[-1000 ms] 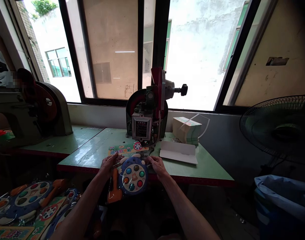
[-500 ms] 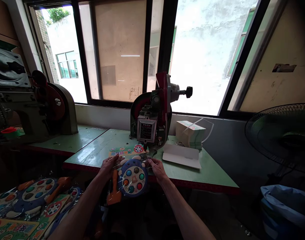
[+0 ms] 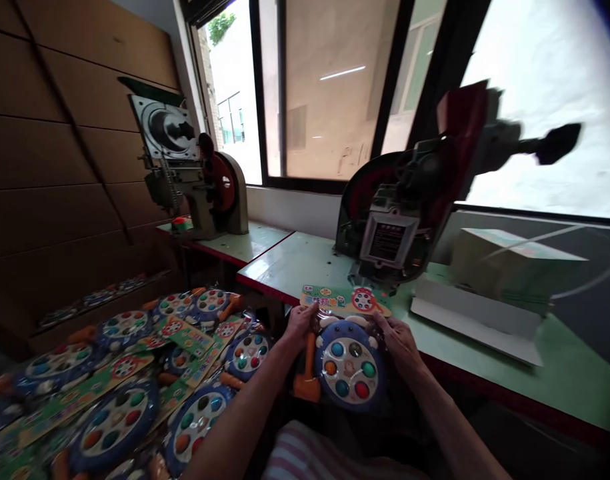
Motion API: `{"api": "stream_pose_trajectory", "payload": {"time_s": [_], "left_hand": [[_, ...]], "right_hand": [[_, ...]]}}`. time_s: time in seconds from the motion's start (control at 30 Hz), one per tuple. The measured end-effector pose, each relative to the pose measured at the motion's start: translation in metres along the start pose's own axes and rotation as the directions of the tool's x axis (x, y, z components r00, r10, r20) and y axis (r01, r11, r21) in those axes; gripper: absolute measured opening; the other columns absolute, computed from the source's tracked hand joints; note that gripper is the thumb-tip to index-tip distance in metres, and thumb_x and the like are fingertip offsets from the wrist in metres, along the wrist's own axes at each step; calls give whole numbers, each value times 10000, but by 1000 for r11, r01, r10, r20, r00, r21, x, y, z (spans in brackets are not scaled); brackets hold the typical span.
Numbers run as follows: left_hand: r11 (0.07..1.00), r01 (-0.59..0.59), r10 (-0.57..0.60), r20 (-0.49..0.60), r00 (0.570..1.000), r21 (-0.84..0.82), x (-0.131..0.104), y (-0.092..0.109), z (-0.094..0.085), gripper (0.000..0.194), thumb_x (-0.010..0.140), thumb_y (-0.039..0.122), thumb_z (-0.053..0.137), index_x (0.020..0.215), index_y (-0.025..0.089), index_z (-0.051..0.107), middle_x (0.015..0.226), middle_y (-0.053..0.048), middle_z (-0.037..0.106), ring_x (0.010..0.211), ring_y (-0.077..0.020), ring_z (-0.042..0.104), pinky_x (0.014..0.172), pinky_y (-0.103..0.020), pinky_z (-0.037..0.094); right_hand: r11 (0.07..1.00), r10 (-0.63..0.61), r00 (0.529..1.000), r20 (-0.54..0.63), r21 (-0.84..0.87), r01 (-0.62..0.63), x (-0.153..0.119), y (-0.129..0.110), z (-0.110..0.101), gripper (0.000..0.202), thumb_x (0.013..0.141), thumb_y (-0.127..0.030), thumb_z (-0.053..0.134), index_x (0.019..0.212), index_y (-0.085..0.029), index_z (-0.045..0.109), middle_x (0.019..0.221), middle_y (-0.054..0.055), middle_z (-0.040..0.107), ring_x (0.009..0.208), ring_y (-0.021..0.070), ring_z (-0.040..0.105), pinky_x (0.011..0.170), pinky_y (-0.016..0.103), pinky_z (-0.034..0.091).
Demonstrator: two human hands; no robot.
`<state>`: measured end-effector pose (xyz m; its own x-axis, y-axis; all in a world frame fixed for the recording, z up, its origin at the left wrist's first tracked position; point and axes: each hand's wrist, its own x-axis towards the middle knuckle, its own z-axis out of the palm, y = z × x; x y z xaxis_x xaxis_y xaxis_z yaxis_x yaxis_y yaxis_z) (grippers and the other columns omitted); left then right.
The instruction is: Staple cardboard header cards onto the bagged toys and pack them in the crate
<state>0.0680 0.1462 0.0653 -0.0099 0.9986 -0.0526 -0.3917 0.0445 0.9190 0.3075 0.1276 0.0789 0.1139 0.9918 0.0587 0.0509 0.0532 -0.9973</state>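
Note:
Between my hands hangs a blue animal-shaped toy (image 3: 350, 368) with coloured round buttons, in a clear plastic bag. An orange toy hammer (image 3: 307, 381) lies along its left side in the same bag. A printed header card (image 3: 335, 301) spans the top of the bag, below the head of a red and grey press machine (image 3: 392, 233). My left hand (image 3: 299, 323) pinches the bag's upper left corner by the card. My right hand (image 3: 399, 339) grips the upper right corner. Whether the card touches the machine, I cannot tell.
Several bagged toys (image 3: 117, 420) are heaped at the left. A second machine (image 3: 199, 180) stands on the green table (image 3: 269, 263) farther left. An open white carton (image 3: 477, 327) and a stack of printed cards (image 3: 509, 267) sit at the right. Brown cardboard boxes (image 3: 79, 127) line the left.
The view has swung left and closer, bringing the toy heap and boxes into sight. Both hands keep hold of the bagged toy at the machine, and its header card shows more plainly.

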Motion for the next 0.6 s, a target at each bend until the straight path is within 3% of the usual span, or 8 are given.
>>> {"api": "stream_pose_trajectory", "payload": {"time_s": [0.17,0.33,0.47,0.6], "left_hand": [[966,181,-198,-78,977,-187,-55,-41,-27,525,650,566,897,636,94,666,551,-70,673,438,-134,598,448,-237,467],[912,281,-320,-89,943,-298,-103,-45,-63,318,791,375,847,767,92,702,741,-124,772,550,-181,693,507,-257,536],[915,197,-285,-217,934,-352,-125,-28,-93,256,862,312,785,772,86,705,722,-110,769,525,-172,688,496,-250,546],[920,46,-221,-420,880,-389,-133,-12,-117,228,958,267,665,826,90,721,682,-71,758,509,-142,687,490,-212,546]], "right_hand": [[977,-76,997,19,-201,78,-48,21,8,597,787,-753,662,591,-189,672,584,61,685,551,201,608,542,295,464],[984,18,992,127,-177,5,-66,36,30,611,811,-758,631,634,-175,684,593,59,674,550,194,592,533,286,453],[994,99,948,303,-68,-82,-63,38,54,572,817,-725,666,797,-159,744,665,50,701,602,186,613,554,269,457],[953,189,845,501,114,-281,-80,43,80,611,788,-706,716,1119,-193,739,1019,84,776,928,261,714,762,328,553]]}}
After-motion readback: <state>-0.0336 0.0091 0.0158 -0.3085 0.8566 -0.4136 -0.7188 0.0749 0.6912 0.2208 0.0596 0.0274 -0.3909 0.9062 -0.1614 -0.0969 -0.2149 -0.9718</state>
